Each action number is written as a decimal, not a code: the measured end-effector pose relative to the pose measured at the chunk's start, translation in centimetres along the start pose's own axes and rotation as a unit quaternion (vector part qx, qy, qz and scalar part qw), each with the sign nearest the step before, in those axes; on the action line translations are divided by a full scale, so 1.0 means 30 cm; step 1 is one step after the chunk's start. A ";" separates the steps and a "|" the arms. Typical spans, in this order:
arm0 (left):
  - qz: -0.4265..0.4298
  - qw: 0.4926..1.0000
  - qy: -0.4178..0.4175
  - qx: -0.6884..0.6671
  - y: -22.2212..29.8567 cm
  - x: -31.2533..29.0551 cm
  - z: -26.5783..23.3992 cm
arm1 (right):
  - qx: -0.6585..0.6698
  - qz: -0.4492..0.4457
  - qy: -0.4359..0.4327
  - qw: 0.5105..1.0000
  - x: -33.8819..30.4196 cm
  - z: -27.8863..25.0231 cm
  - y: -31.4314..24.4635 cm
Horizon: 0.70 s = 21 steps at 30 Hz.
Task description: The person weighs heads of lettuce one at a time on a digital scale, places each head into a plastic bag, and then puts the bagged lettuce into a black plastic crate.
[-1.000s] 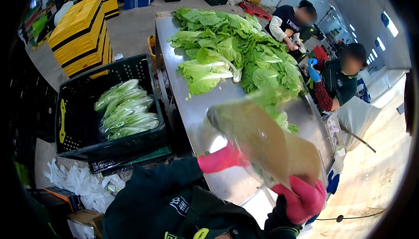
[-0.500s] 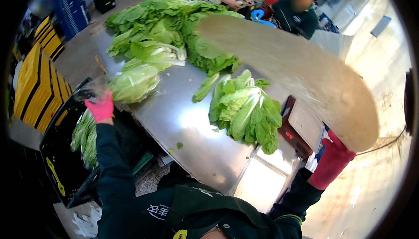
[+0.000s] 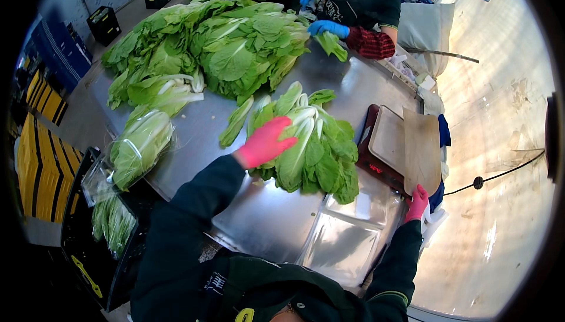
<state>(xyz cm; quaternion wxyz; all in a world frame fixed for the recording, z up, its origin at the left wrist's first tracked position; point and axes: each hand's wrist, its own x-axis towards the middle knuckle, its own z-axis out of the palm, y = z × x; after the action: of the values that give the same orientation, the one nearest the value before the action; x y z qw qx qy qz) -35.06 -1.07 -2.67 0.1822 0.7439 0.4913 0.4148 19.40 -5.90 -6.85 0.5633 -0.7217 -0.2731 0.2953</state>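
My left hand (image 3: 266, 141), in a pink glove, lies over the left side of a leafy green cabbage bunch (image 3: 303, 166), fingers apart. A loose leaf (image 3: 236, 123) is beside that bunch. At the right, my pink-gloved right hand (image 3: 418, 203) pinches the near end of a thin tan sheet (image 3: 421, 151), which stands at the right side of a flat scale (image 3: 387, 137) with a red-brown body. A bagged cabbage (image 3: 142, 145) rests at the table's left edge, its clear plastic hanging toward a black crate (image 3: 118, 228) that holds bagged greens (image 3: 112, 222).
A large heap of leafy greens (image 3: 235, 45) covers the far side of the metal table (image 3: 247, 219). Clear plastic bags (image 3: 341, 242) lie near me. Across the table, a co-worker's blue-gloved hand (image 3: 328, 29) grips a green leaf. Yellow-and-black stacks (image 3: 44, 169) stand at left.
My left hand has moved from the bagged cabbage at the table's left edge to the cabbage bunch. My right hand has brought the tan sheet down from across the table to the scale.
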 end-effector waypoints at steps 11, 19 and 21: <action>-0.080 0.997 0.002 0.017 -0.262 0.201 0.117 | -0.351 -0.401 -0.075 0.843 -0.313 0.163 -0.326; -0.116 0.982 -0.121 -0.083 -0.222 0.267 0.083 | -0.311 -0.380 -0.310 0.814 -0.345 0.812 -0.286; -0.107 0.978 -0.164 -0.067 -0.226 0.310 0.112 | -0.369 -0.348 -0.317 0.802 -0.364 0.903 -0.277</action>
<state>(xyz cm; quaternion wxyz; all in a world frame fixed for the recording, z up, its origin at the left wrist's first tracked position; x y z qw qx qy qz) -34.70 10.65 -5.19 0.3532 0.7309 0.5028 0.2970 -8.38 5.60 -2.62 0.2018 -0.5976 -0.7575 0.1688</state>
